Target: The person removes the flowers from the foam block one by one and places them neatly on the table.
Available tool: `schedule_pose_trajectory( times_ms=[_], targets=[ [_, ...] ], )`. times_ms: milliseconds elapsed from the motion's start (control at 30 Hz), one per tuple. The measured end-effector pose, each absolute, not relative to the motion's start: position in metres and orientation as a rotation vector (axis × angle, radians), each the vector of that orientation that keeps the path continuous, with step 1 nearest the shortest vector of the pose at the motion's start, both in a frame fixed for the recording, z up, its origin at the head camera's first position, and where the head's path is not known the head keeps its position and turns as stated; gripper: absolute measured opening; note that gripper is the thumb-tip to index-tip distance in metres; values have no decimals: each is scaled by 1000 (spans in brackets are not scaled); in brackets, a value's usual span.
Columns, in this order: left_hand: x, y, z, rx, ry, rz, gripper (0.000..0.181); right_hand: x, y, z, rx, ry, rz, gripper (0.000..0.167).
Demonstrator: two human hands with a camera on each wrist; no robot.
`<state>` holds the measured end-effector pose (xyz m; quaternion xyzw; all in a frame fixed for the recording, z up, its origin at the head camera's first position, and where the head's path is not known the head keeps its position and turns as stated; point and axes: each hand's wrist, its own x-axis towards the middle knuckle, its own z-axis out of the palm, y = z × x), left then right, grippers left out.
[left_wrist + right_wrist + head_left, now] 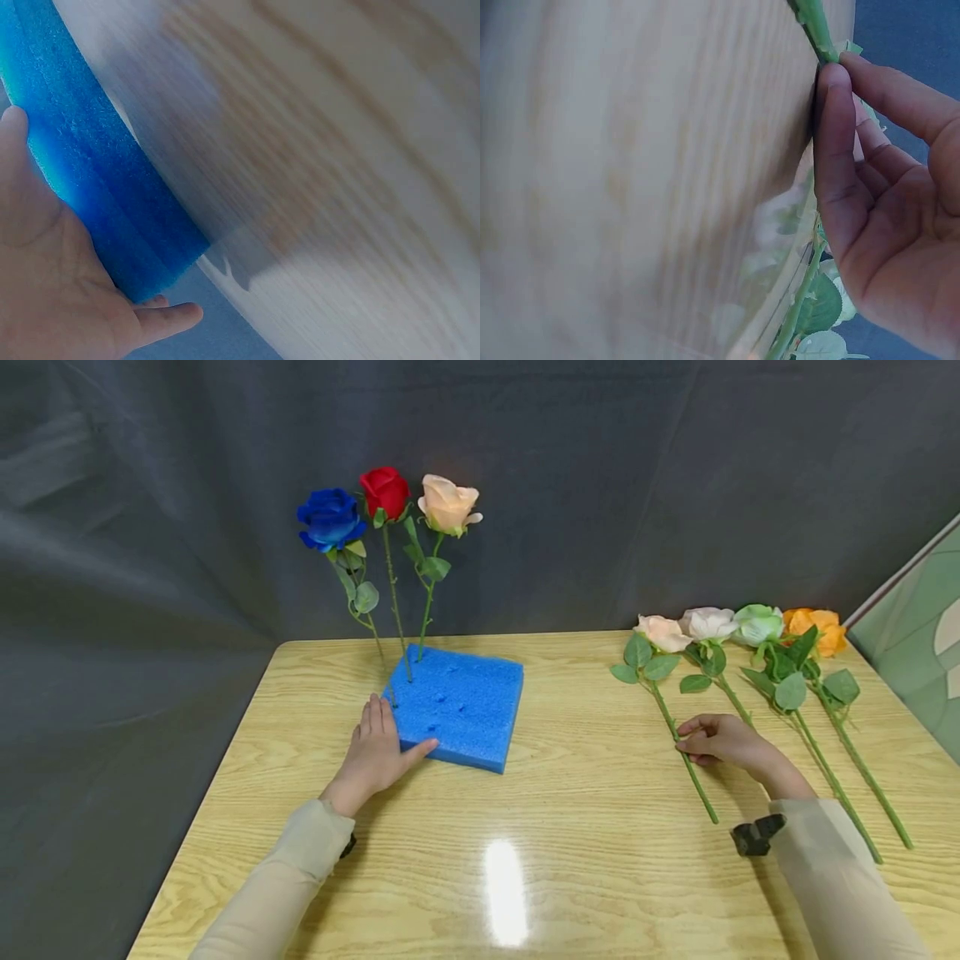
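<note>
My left hand point(372, 762) rests against the front left corner of a blue foam block point(480, 706), fingers straight along its left side and thumb along the front edge. Three artificial roses stand in the block: a blue rose point(331, 518), a red rose point(385, 492) and a peach rose point(448, 504). Over on the right, my right hand point(729, 745) pinches the green stem point(814, 26) of a pale peach rose point(663, 633) between thumb and fingertips. That rose's head lies toward the table's back edge.
Beside the pinched rose lie a whitish rose point(708, 624), a pale green rose point(757, 625) and an orange rose point(819, 632), stems toward me. A dark curtain point(555, 493) hangs behind the wooden table point(585, 860). Several small holes mark the foam's top.
</note>
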<state>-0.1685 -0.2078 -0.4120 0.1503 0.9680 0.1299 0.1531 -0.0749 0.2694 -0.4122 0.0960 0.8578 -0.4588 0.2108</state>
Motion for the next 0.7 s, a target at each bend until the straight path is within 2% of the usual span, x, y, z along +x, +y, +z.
schedule_pose_trajectory(
  times_ms=[700],
  targets=[
    [-170,-219,-412,517,2742,483,104,-72,273,-412,261,2393,-1284,44]
  ],
)
